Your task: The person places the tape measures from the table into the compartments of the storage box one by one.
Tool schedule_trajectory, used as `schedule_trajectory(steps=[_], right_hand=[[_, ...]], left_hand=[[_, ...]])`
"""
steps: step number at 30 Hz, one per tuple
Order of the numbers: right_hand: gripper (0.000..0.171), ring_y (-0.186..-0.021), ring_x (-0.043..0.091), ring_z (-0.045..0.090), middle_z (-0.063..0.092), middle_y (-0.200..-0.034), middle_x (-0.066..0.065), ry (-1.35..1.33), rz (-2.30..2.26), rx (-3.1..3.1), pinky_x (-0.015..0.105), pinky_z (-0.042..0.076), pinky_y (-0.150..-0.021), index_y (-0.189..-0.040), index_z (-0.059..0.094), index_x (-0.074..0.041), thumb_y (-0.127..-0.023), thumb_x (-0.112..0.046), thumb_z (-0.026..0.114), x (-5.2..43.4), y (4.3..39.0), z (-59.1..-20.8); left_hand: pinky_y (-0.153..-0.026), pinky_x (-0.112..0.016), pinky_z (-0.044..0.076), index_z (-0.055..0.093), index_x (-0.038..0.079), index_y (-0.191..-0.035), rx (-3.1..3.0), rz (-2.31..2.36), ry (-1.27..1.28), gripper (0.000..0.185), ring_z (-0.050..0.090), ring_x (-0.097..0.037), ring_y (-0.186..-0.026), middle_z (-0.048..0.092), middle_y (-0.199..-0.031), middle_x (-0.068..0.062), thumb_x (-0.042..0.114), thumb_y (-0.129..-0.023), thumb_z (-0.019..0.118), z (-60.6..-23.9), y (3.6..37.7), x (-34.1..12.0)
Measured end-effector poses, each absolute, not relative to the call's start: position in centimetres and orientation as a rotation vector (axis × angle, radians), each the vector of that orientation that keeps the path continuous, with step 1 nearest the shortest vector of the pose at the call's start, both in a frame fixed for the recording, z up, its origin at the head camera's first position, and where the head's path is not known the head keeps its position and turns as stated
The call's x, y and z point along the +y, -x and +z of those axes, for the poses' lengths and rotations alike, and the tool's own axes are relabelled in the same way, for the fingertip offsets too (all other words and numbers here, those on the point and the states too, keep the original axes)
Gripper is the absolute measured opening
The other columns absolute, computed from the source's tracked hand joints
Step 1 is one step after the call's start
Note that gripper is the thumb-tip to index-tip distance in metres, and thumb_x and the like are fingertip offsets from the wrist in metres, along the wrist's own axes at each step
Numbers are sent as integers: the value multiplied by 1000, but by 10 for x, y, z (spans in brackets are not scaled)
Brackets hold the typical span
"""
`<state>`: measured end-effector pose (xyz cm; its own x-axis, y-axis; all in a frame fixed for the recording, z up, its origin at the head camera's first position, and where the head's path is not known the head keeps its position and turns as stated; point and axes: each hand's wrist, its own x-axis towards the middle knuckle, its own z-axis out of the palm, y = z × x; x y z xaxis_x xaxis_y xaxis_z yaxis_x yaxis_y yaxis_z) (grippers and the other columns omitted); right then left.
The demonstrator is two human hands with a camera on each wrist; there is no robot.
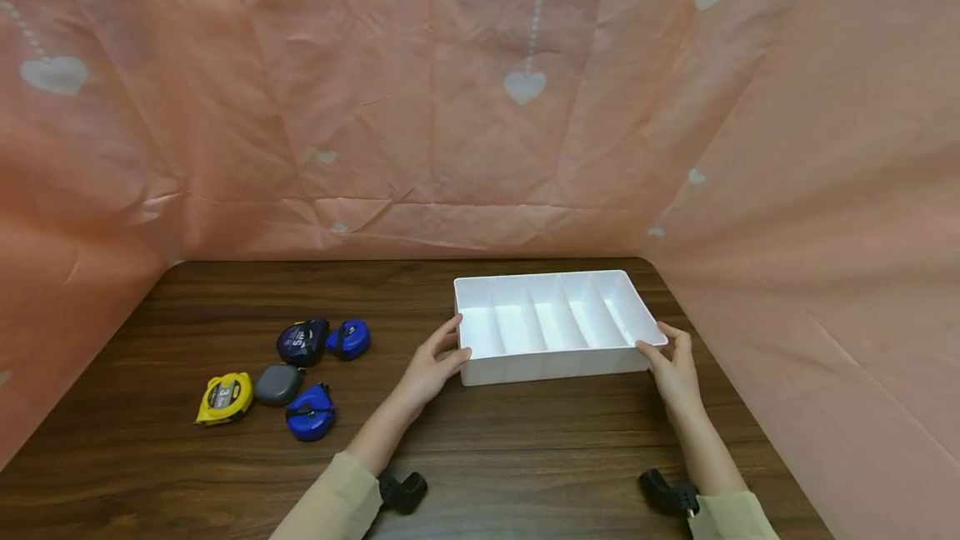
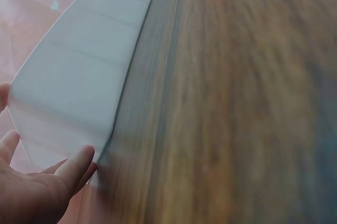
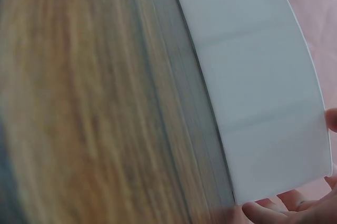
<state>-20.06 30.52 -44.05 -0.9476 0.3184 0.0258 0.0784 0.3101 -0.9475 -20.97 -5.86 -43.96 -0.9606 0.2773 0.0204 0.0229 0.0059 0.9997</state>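
Head view: a wooden table [image 1: 525, 457] with pink heart-print cloth [image 1: 420, 107] hung behind it and down both sides.
Sleeves: two beige cuffs at the near edge, each with a black wrist mount.
Left hand [image 1: 433, 365]: grasps the near left corner of the white tray [image 1: 551, 361], thumb over the rim, fingers curled against the outer wall.
Right hand [image 1: 675, 369]: grasps the near right corner of the same tray, fingertips on the rim.
Tray: sits on the table's far right part, near the right edge, split into five long compartments.
Tape measures: five lie together on the left half, well apart from the tray; yellow one [image 1: 223, 397], grey one [image 1: 277, 385] and blue one [image 1: 311, 412] nearer, dark one [image 1: 303, 342] and small blue one [image 1: 348, 338] farther.
Wrist views: blurred; each shows the tray's white wall and fingertips at its corner.
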Motion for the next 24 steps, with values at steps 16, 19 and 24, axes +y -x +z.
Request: schedule_trajectory(steps=[16, 19, 24], right_hand=[[63, -121, 31, 36, 31, -140, 24, 260, 1745, -2455, 50, 36, -95, -151, 20, -6, -99, -23, 53, 299, 196, -438], [65, -124, 36, 34, 28, -141, 26, 215, 1759, -2498, 56, 34, -99, -152, 18, -7, -100, -23, 52, 300, 195, -438], [63, -116, 32, 41, 36, -125, 24, 142, 1724, -2555, 53, 40, -95, -151, 20, -6, -100, -24, 52, 299, 195, -437]], left_hand=[[-91, -40, 47, 38, 13, -148, 2079, 2146, -284, 61, 52, -37, -117, 39, -139, -28, 12, -93, 64, -470, 216, -73], [-91, -41, 47, 37, 12, -148, 2071, 2137, -281, 61, 51, -39, -117, 38, -140, -30, 11, -93, 63, -468, 213, -78], [-91, -41, 47, 36, 11, -148, 2058, 2137, -268, 61, 50, -41, -118, 38, -140, -30, 9, -94, 62, -463, 209, -88]])
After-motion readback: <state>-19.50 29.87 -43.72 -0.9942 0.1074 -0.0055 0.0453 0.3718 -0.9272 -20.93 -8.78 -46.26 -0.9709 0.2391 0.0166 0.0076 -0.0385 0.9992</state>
